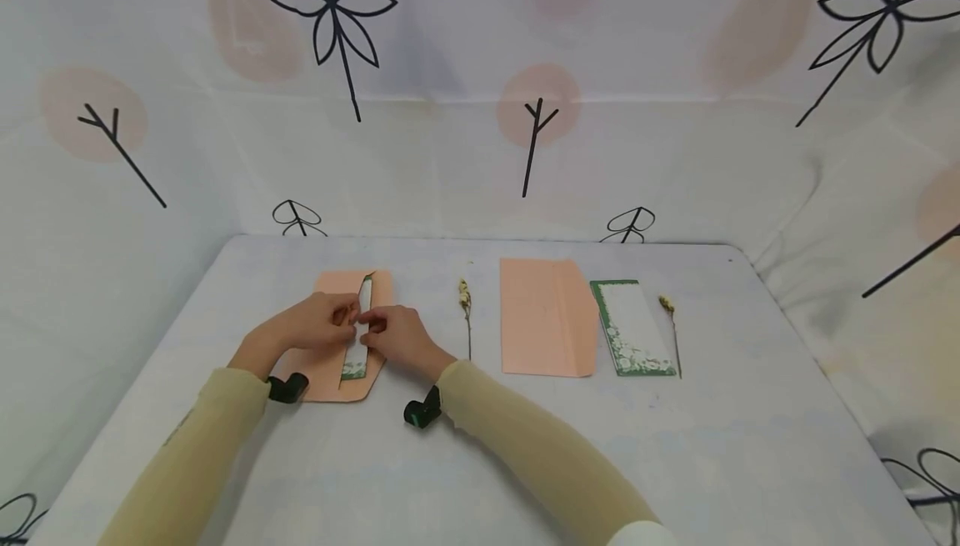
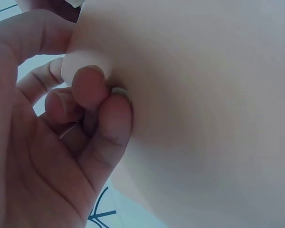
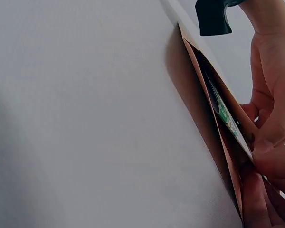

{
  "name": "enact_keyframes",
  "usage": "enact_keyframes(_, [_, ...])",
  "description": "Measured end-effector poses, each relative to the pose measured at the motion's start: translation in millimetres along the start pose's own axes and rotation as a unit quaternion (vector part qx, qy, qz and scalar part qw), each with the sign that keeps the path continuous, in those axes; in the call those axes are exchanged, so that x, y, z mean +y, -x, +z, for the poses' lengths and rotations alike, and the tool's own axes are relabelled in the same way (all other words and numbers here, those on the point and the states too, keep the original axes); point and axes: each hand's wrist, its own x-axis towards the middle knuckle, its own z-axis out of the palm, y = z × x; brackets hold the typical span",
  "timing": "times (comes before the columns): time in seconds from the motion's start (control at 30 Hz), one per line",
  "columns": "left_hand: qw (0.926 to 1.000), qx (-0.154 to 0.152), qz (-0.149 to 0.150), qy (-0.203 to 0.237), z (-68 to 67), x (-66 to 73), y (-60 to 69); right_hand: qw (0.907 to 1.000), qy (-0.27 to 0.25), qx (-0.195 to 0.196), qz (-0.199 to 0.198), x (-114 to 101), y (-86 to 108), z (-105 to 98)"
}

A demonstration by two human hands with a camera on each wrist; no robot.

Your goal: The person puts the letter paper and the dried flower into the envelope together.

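Note:
A peach envelope (image 1: 322,375) lies at the left, its mouth gaping in the right wrist view. A white card (image 1: 355,360) with a green floral border sits partly inside, showing as a narrow strip. My left hand (image 1: 318,321) pinches the envelope beside the strip; its curled fingers (image 2: 115,118) touch the peach paper (image 2: 204,104) in the left wrist view. From the other side, my right hand (image 1: 405,339) grips the card's edge at the opening. In the right wrist view its fingers (image 3: 278,164) meet the card's edge, with one finger inside the envelope's mouth.
A dried flower (image 1: 466,308) lies right of my right hand. Farther right are a second peach envelope (image 1: 543,321), a green-bordered card (image 1: 637,329) touching or very near its edge, and another dried flower (image 1: 671,325). Patterned cloth (image 1: 442,171) stands behind the table.

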Motion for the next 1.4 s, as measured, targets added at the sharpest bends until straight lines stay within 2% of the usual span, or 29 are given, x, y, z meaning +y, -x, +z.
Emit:
enact_keyframes(0.17, [1.0,0.001,0.005,-0.006,-0.9,2.9,0.4,0.9998,0.009,-0.015,0.009,0.3,-2.8,-5.9])
enact_keyframes(0.27, [0.9996,0.001,0.005,-0.028,-3.2,5.7,1.4,0.9996,0.005,-0.022,0.015,0.4,-2.0,-8.4])
enact_keyframes(0.43, [0.9975,-0.003,-0.004,-0.07,-7.0,8.4,2.3,0.9996,-0.006,-0.025,0.015,3.4,-1.1,-7.5])
enact_keyframes(0.6, [0.9961,-0.021,-0.019,-0.084,-7.0,8.8,0.4,0.9997,-0.008,-0.02,0.012,7.8,-0.8,-3.5])
enact_keyframes(0.97, [0.9986,-0.024,-0.028,-0.039,-5.4,4.3,-1.2,0.9992,-0.028,-0.021,0.021,4.6,0.9,-5.7])
enact_keyframes(1.2, [0.9993,-0.015,-0.033,-0.01,-4.0,1.5,-2.1,0.9986,-0.048,0.011,0.017,7.9,-0.5,-4.8])
enact_keyframes(1.4, [0.9996,-0.005,-0.028,-0.003,-2.5,-1.9,-2.5,0.9961,-0.077,0.039,0.019,10.7,-3.3,-3.1])
